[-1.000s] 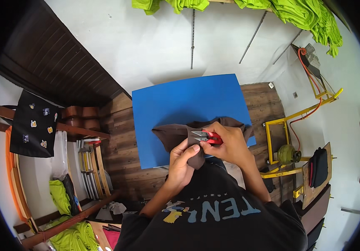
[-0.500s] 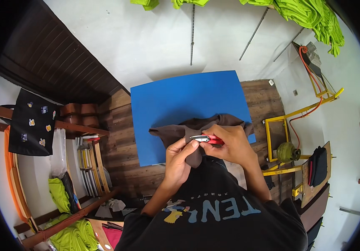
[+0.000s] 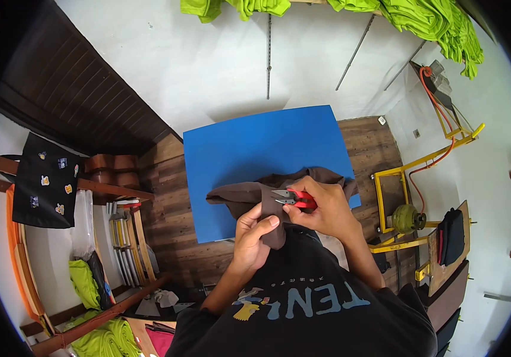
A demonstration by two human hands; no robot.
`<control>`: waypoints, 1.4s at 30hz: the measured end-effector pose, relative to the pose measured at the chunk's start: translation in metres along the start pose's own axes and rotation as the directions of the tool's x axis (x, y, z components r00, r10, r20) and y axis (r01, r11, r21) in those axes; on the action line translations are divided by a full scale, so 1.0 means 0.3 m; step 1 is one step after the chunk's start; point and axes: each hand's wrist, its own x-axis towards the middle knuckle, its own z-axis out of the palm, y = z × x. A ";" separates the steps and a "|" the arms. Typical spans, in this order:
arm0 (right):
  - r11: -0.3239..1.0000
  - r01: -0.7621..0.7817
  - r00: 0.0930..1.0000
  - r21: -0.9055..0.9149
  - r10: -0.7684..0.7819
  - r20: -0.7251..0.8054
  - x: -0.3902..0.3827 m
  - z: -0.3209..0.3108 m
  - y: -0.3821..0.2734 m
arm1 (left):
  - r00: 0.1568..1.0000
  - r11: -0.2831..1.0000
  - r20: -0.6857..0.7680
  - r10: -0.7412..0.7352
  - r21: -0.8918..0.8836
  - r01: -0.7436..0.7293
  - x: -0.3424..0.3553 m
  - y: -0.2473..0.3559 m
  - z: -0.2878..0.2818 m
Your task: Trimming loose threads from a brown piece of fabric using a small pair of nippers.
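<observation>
A dark brown cloth [image 3: 240,195] is bunched along the near part of a blue tabletop [image 3: 267,140], and one fold hangs over its near edge. My left hand [image 3: 251,239] pinches that fold between thumb and fingers. In my right hand [image 3: 326,208] is a pair of thread snips [image 3: 298,199] with red handles and short metal blades. The blades point left, spread apart, right at the raised fold beside my left fingertips. Whether they touch a thread is too small to tell.
Wooden floor [image 3: 166,178] surrounds the table. At the right stand a yellow metal frame [image 3: 380,202] and a greenish gas cylinder [image 3: 409,218] with an orange hose. A black bag [image 3: 47,181] hangs at the left, above stacked frames [image 3: 127,241]. Lime-green cloth [image 3: 422,24] fills a high shelf.
The snips' blades have gone from closed together to spread apart. My left thumb has drawn slightly down and away from the blade tips. The view has shifted a little.
</observation>
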 end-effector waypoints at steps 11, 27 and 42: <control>0.999 0.033 0.999 -0.039 -0.033 -0.018 -0.037 -0.031 0.022 | 0.995 0.985 -0.062 0.079 0.159 -0.068 0.017 -0.037 0.023; 0.984 0.179 0.983 0.027 -0.178 -0.034 -0.087 -0.280 -0.011 | 0.991 0.981 0.089 0.097 0.161 -0.111 -0.065 -0.099 0.214; 0.984 0.146 0.989 0.100 -0.143 -0.041 -0.302 -0.699 -0.083 | 0.980 0.943 -0.079 0.180 0.296 -0.150 -0.205 -0.255 0.725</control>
